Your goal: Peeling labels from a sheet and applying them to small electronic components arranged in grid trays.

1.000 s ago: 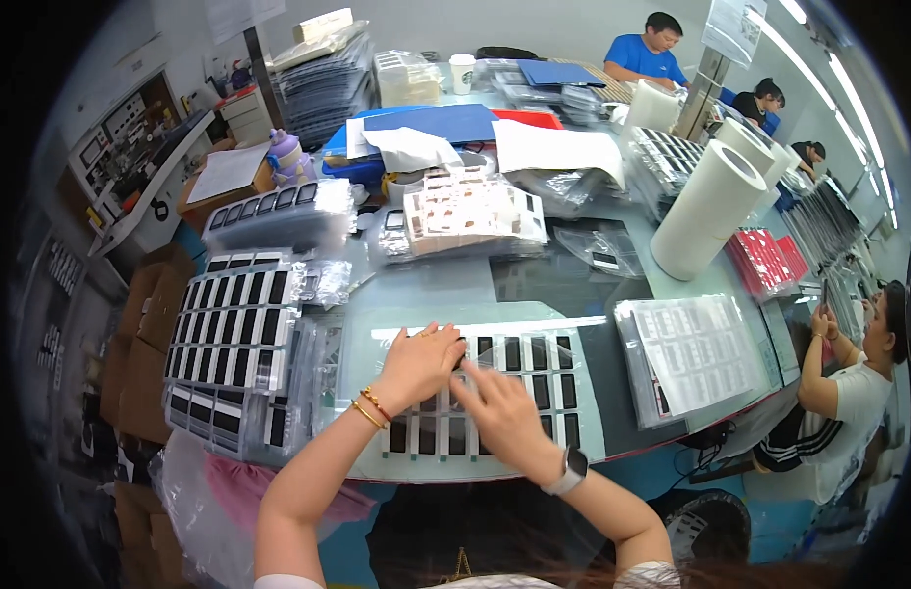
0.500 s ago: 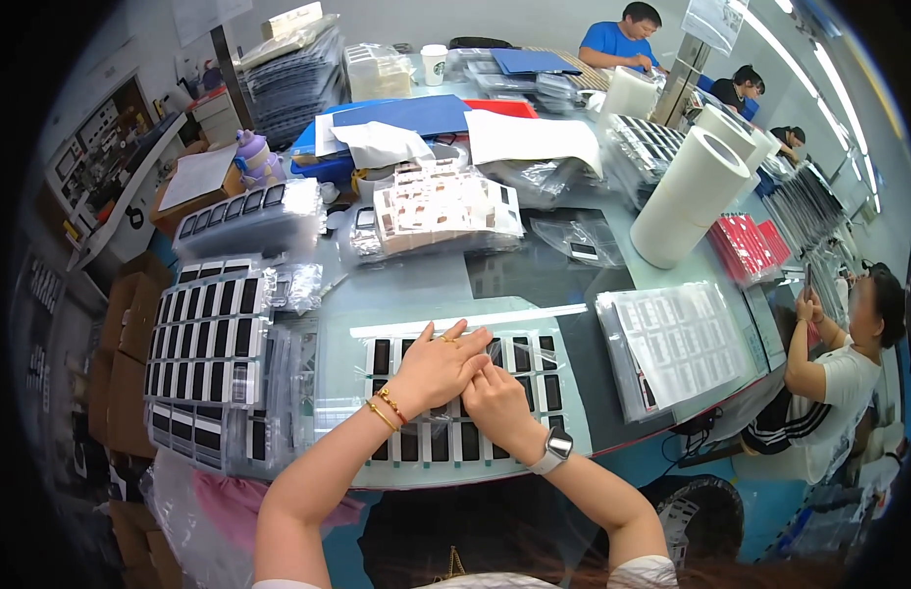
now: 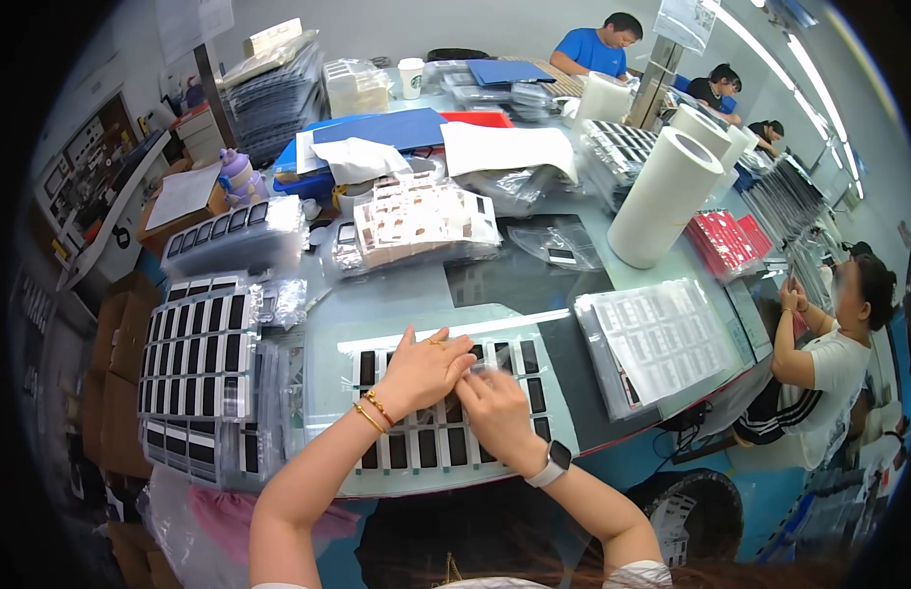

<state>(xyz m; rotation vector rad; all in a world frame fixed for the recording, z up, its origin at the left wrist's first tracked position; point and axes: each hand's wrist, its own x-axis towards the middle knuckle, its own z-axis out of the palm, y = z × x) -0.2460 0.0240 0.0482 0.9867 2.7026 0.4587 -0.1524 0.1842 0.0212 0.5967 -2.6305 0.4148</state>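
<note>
A sheet of black rectangular pieces with white borders (image 3: 429, 451) lies before me on a pale glass plate (image 3: 323, 388). Across its upper middle my left hand (image 3: 424, 371) rests flat, fingers stretched out and covering some pieces. Just right of those fingertips, my right hand (image 3: 496, 412) is closed, its fingers bent and pinched low over the sheet. Slight blur and the hand itself hide whatever is between them. Small green tabs show along the sheet's near edge.
Stacked sheets of black pieces (image 3: 200, 344) stand at the left. Beyond the plate lies a pile of wrapped sheets (image 3: 426, 221). On the right are bagged sheets (image 3: 661, 339), a large white roll (image 3: 661, 201) and red packs (image 3: 725, 243). A person (image 3: 828, 344) sits at the right.
My right hand has drawn slightly toward me and to the right, away from the left fingers. My left hand stays flat on the sheet. The whole view has shifted a little.
</note>
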